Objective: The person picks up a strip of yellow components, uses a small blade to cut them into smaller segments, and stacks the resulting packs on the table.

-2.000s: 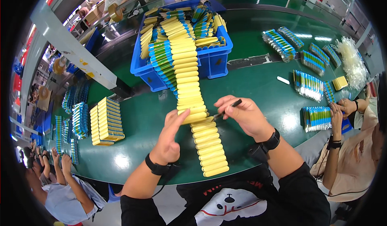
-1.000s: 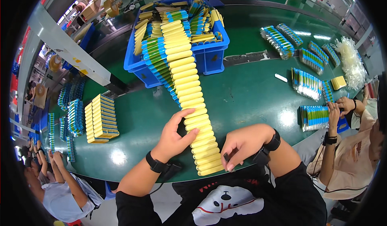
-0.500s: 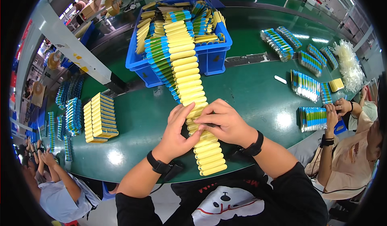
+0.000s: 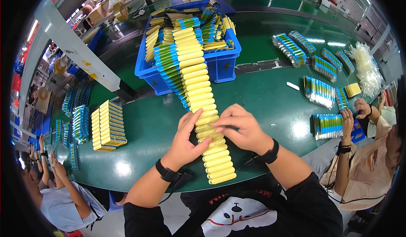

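Raised right hand [image 4: 243,129] from six-o'clock end of yellow strip [image 4: 201,96]; can't tell grip. Resting spread left hand [image 4: 183,141] at its nine-o'clock edge.

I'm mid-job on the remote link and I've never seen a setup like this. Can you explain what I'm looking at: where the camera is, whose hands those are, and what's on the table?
No machine arm here: these are a person's bare hands, seen from a wide fisheye camera on their head, so straight edges bend near the rim.

The left hand lies against the left edge of a yellow strip of rounded pieces, thumb and index finger spread. The right hand touches it from the other side; I can't tell whether it holds anything else.

The strip runs up into a blue bin on the green table. A yellow stack stands to the left; blue-and-green bundles lie to the right, near a co-worker.
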Action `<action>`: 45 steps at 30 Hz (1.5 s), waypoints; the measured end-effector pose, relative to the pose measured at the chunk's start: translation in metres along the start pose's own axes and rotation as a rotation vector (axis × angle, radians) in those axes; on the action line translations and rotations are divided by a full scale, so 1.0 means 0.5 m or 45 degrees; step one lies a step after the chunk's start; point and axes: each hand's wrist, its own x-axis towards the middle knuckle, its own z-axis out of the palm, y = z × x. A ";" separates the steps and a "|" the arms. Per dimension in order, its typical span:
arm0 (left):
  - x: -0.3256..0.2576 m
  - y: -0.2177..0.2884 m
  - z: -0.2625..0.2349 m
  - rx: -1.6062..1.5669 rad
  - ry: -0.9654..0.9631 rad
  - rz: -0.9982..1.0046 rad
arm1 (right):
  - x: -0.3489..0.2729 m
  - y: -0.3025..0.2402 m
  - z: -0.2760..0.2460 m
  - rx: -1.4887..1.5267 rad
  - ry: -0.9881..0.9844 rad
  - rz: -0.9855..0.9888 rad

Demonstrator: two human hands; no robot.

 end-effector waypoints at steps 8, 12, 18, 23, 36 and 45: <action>0.000 0.003 -0.006 0.126 0.017 0.040 | 0.005 0.004 0.020 -0.167 -0.070 -0.001; 0.001 0.001 -0.005 0.105 0.008 0.021 | 0.001 0.011 -0.012 -0.188 -0.063 0.031; -0.002 -0.007 -0.006 -0.155 0.033 -0.082 | 0.006 0.005 -0.040 0.181 0.066 0.255; -0.003 0.025 -0.032 0.121 -0.209 0.315 | -0.003 0.000 -0.047 0.588 -0.099 0.246; 0.013 0.020 -0.022 -0.394 -0.075 0.066 | -0.009 -0.058 -0.078 0.969 -1.213 0.677; -0.004 -0.004 -0.013 -0.121 -0.033 -0.119 | -0.009 -0.042 -0.063 0.904 -1.417 0.779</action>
